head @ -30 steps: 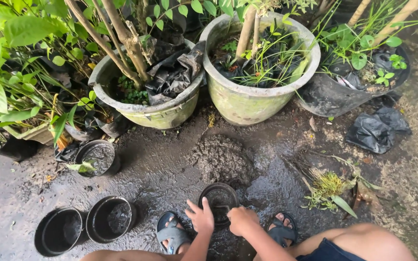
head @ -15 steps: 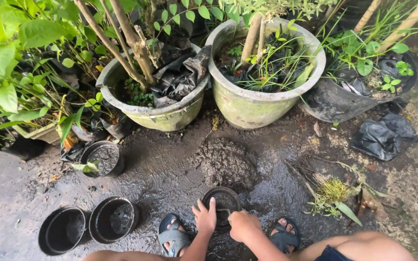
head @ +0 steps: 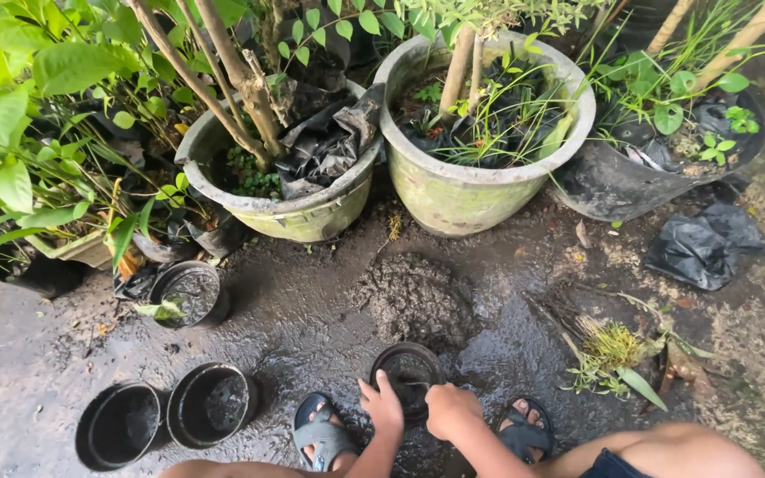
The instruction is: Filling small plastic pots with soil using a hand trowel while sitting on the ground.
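Head view: left hand grasps the small black pot at its near rim, right hand clenched beside it; hold it level just near of the soil heap.

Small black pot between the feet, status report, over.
Left hand and right hand both gripping the small black pot rim. Soil pile just beyond. Nothing in the way.

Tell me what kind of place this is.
Likely a home garden or small nursery corner outdoors: large potted plants, a soil pile on wet ground, and empty black pots; both hands grip one small black pot.
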